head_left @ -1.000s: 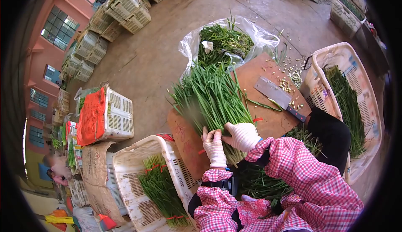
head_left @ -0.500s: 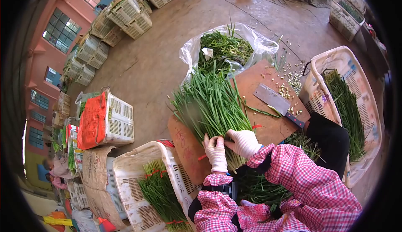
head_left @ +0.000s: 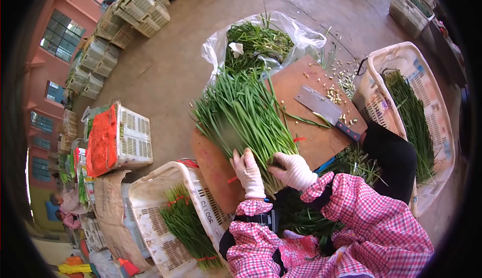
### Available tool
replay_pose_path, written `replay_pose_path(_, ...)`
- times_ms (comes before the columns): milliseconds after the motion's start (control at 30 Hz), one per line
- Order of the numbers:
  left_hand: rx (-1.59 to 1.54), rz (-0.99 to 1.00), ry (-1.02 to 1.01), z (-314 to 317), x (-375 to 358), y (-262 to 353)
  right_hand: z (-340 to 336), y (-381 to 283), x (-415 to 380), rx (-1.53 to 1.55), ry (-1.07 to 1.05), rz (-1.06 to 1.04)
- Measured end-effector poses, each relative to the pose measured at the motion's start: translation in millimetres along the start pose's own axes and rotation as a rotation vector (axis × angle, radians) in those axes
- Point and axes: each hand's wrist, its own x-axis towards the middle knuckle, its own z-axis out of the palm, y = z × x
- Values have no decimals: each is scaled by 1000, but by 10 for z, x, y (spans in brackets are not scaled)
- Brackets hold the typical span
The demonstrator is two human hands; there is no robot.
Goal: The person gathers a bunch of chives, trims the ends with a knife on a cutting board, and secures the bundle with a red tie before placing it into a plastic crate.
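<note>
A large bunch of long green chives (head_left: 241, 112) lies on a brown board, its pale cut ends toward me. My left hand (head_left: 249, 173), in a white knit glove with bare fingertips, rests along the bunch's left side with fingers stretched out. On the right side of the stems, my right hand (head_left: 293, 171) wears a similar glove. Its fingers are curled in against the chives near their lower ends. A red tie (head_left: 299, 139) pokes out by the bunch's right edge. The cleaver (head_left: 321, 106) lies flat on the board to the right, apart from both hands.
Left of me a white crate (head_left: 145, 192) holds banded chive bunches (head_left: 188, 228). At right, another crate (head_left: 374, 97) contains more chives (head_left: 411, 122). Behind the board (head_left: 306, 150) stands a clear plastic bag (head_left: 213, 52) of trimmings. Cut stem bits (head_left: 334, 95) litter board and floor.
My left hand has shifted left, away from my right hand, and its fingers have straightened. The right hand stays curled at the stems. The whole view has shifted slightly.
</note>
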Motion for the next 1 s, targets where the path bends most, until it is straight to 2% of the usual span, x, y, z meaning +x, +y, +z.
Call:
replay_pose_path(100, 531, 208, -22, 22, -33, -16, 12, -18, -22, 54, -23, 26)
replay_pose_path(200, 611, 273, -10, 41, -30, -46, -13, 9, -88, 80, -37, 0)
replay_pose_path(267, 610, 269, -10, 64, -11, -128, -59, 28, -205, 115, -71, -88)
replay_pose_path(400, 540, 311, 21, 116, 8, -286, -189, 99, -474, 9, -193, -261)
replay_pose_path(467, 352, 250, 68, 156, 72, -476, -256, 77, -611, -19, -241, -262)
replay_pose_path(500, 442, 409, 89, 126, 12, -360, -271, 105, -669, 0, -254, -275)
replay_pose_path(600, 547, 407, 94, 141, -12, -330, -407, 96, -821, 12, -313, -385)
replay_pose_path(667, 532, 402, 88, 155, 9, -363, -509, 120, -988, 8, -420, -386)
replay_pose_path(733, 500, 399, 89, 142, 35, -392, -653, 174, -1203, -16, -566, -368)
replay_pose_path(767, 494, 367, 61, 125, 47, -394, -720, 268, -1320, -123, -697, -342)
replay_pose_path(800, 493, 368, 58, 87, 42, -345, -791, 355, -1423, -231, -827, -313)
replay_pose_path(867, 323, 229, -79, -11, 26, -209, -944, 342, -1481, -638, -1102, -104)
replay_pose_path(900, 190, 193, -139, -78, 25, -182, -962, 344, -1496, -690, -1091, -79)
replay_pose_path(967, -44, 170, -131, -182, -5, -138, -936, 325, -1490, -745, -1081, -58)
replay_pose_path(1000, -117, 154, -149, -276, -32, -118, -866, 291, -1458, -694, -1000, -98)
